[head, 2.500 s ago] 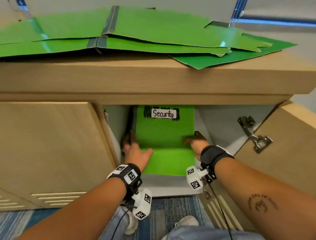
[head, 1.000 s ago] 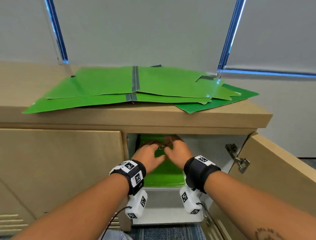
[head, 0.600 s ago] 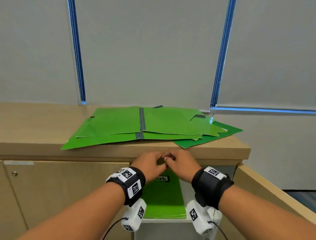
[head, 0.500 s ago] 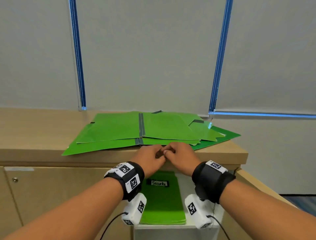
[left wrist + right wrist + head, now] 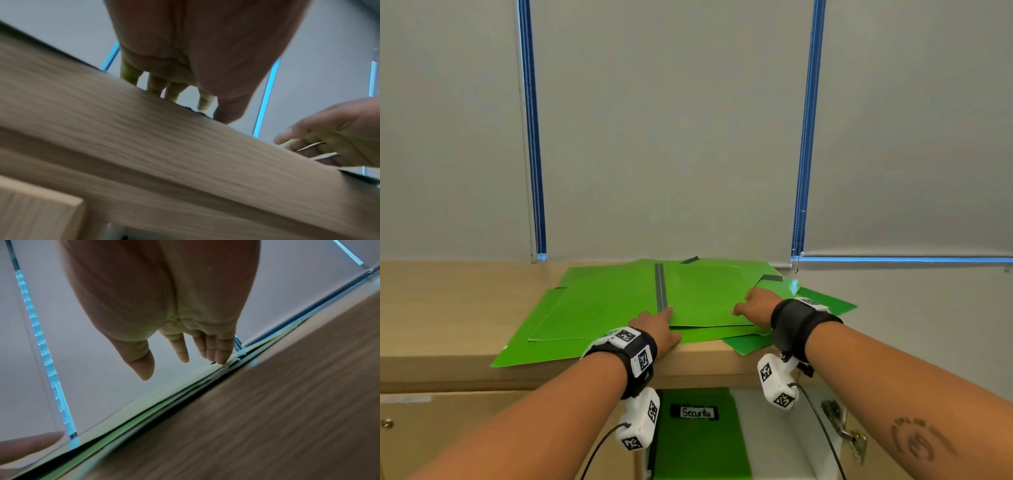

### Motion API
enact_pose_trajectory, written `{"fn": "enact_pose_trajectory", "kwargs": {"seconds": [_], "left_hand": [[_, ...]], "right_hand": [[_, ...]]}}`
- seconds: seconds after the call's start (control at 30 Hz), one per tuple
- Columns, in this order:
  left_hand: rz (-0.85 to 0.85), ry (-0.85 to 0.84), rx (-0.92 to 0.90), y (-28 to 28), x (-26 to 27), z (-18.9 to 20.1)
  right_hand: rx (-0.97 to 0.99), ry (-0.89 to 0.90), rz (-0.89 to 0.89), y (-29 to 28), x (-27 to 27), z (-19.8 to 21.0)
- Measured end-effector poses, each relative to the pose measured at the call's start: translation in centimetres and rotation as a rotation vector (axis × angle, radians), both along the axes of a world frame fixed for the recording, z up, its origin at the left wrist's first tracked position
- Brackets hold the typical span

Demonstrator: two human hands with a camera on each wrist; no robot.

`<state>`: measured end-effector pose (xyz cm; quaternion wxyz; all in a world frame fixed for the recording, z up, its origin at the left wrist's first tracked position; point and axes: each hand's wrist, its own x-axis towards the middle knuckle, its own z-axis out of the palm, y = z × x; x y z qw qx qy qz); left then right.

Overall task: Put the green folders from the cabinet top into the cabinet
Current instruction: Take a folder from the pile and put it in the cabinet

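Several green folders (image 5: 698,294) lie in a loose stack on the wooden cabinet top (image 5: 448,308). My left hand (image 5: 657,323) rests at the stack's front edge, its fingers straight and touching the top folder beside its grey spine strip (image 5: 661,291). My right hand (image 5: 751,305) lies over the top folder's right edge, fingers straight and thumb spread in the right wrist view (image 5: 174,344), its little finger touching the stack (image 5: 185,395). Neither hand grips anything. Below, a green folder labelled "Security" (image 5: 698,442) stands inside the cabinet.
The cabinet's left door (image 5: 482,428) is closed. The right door is swung open, with its metal hinge (image 5: 847,437) showing. Grey blinds (image 5: 671,120) with blue cords (image 5: 804,137) hang behind the cabinet top. The bottom folders overhang the front edge.
Both hands left the "Security" folder inside the cabinet, rose together, then parted onto the stack on top. The view tilted up from the cabinet opening.
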<state>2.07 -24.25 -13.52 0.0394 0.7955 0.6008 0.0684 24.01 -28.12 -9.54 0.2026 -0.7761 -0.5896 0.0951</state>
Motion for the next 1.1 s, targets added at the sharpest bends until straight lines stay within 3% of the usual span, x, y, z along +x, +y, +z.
{"fn": "enact_pose_trajectory", "kwargs": {"seconds": [0.23,0.3,0.6,0.77,1.1], "left_hand": [[-0.145,0.217,0.194,-2.0,-1.4,0.7],[-0.139,0.196,0.256,-2.6,-1.6,0.8],[-0.084,-0.32,0.389,-3.0,-2.3,3.8],[-0.136,-0.609,0.505,-3.5,-1.5,6.0],[-0.269,-1.099,0.616,-6.1,0.2,8.5]], "right_hand": [[-0.029,0.03,-0.104,0.7,0.9,-0.8],[-0.038,0.034,-0.114,0.7,1.0,-1.0],[0.028,0.094,-0.075,0.2,-0.6,-0.9],[0.032,0.136,-0.022,0.0,-1.8,-0.7],[0.205,0.487,-0.032,-0.6,-2.6,0.2]]}}
